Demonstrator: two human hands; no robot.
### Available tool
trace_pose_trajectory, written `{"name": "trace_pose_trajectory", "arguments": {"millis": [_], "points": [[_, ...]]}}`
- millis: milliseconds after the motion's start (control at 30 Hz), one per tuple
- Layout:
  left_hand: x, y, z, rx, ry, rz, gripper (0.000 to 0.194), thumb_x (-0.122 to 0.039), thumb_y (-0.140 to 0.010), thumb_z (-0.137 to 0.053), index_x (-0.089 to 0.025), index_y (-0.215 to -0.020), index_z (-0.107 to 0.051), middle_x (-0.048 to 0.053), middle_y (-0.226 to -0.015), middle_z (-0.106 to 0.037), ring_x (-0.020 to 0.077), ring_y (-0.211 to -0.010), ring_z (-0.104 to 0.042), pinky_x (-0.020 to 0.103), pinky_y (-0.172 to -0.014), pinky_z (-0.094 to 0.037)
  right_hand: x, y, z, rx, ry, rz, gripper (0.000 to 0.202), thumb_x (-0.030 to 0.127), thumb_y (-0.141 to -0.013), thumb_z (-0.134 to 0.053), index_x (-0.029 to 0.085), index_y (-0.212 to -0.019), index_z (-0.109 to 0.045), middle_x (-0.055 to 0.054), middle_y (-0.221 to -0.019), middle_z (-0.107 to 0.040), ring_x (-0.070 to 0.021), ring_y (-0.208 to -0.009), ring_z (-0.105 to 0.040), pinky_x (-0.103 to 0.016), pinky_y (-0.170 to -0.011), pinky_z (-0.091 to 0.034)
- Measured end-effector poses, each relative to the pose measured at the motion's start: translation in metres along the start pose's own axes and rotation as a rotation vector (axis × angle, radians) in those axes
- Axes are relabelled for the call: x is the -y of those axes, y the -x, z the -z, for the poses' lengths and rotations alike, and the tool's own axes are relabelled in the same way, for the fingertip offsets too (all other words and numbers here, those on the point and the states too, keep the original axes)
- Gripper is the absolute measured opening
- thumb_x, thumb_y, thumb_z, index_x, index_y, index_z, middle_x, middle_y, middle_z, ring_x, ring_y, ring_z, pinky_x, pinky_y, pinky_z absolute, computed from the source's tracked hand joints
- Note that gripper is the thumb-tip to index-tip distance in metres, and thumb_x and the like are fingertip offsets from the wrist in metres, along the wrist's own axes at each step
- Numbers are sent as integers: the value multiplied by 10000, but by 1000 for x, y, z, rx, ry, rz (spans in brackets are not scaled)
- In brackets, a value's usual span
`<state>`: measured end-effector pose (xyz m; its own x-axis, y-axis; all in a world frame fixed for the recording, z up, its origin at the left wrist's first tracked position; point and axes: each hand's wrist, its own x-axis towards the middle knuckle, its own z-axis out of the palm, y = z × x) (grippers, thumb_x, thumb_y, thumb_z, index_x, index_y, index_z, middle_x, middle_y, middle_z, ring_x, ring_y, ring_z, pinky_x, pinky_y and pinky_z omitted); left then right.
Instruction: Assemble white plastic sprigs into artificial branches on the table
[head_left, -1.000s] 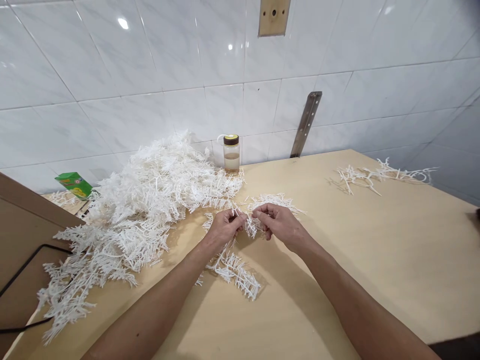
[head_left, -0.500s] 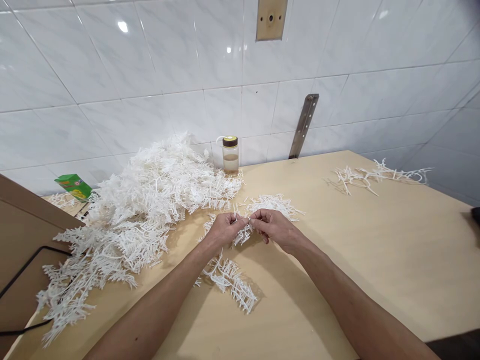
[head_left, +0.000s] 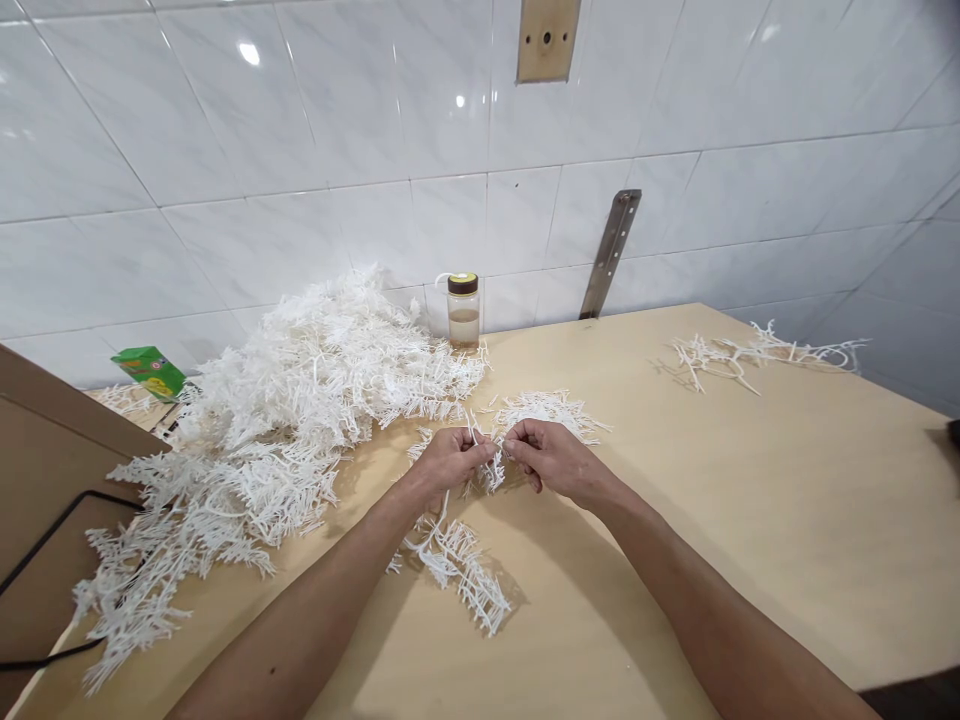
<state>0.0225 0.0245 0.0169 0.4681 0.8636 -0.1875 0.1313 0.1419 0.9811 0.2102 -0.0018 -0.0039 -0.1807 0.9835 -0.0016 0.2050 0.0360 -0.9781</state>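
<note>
Our left hand and right hand both pinch one white plastic sprig; pulling hard could snap its thin prongs or scatter them across the desk.

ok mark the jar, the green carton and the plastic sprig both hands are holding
jar [head_left: 463, 318], head view, glass body below the lid
green carton [head_left: 152, 371], head view, top face
plastic sprig [head_left: 457, 560], head view, hanging lower end, below the hands

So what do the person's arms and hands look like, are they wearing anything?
Both arms are bare as far up as the picture shows, with no sleeves in sight. The left hand and the right hand have no gloves, and no rings, watch or bracelets show. The fingers are bare too.
</note>
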Motion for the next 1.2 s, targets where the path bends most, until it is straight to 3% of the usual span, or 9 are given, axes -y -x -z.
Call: {"name": "trace_pose_trajectory", "arguments": {"millis": [333, 600, 833, 967, 1200], "points": [[-8, 4, -2, 82, -178, -64, 343, -459, -729, -626, -172, -609, -485, -71, -510, -321, 54, -462, -226, 223, -457, -162, 4, 2, 1, 24, -24, -26, 328, 477, -824, -610, 150, -806, -619, 36, -577, -498, -81, -468, -462, -195, -401, -425], [-6, 2, 0, 71, -224, -80, 259, -399, -718, -613, -157, -657, -543, -51, -560, -376, 69, -516, -281, 220, -485, -203, 3, 0, 1, 53, -62, -61, 346, 496, -795, -646, 153, -842, -646, 34, -586, -524, -79, -473, -471, -187, -410, -415], [-5, 3, 0, 42, -206, 3, 338, -437, -737, -616, -190, -605, -428, -78, -497, -267, 53, -441, -206, 232, -446, -126, 8, 4, -1, 67, 67, -30, 270, 424, -848, -579, 161, -819, -631, 33, -556, -550, -95, -448, -517, -215, -452, -438], [-10, 5, 0, 67, -211, 2, 367, -439, -730, -623, -195, -576, -396, -74, -487, -260, 53, -436, -207, 236, -438, -118, 13, 6, -4, -6, 218, 24, 218, 368, -875, -523, 178, -840, -624, 29, -574, -568, -105, -457, -526, -223, -473, -415], [-16, 8, -4, 22, -202, 46, 288, -424, -700, -656, -182, -627, -517, -83, -476, -304, 55, -433, -206, 238, -443, -129, 21, 8, -8, -139, 518, 135, 177, 284, -886, -476, 204, -813, -616, -3, -723, -642, -129, -612, -544, -236, -566, -365]]}}
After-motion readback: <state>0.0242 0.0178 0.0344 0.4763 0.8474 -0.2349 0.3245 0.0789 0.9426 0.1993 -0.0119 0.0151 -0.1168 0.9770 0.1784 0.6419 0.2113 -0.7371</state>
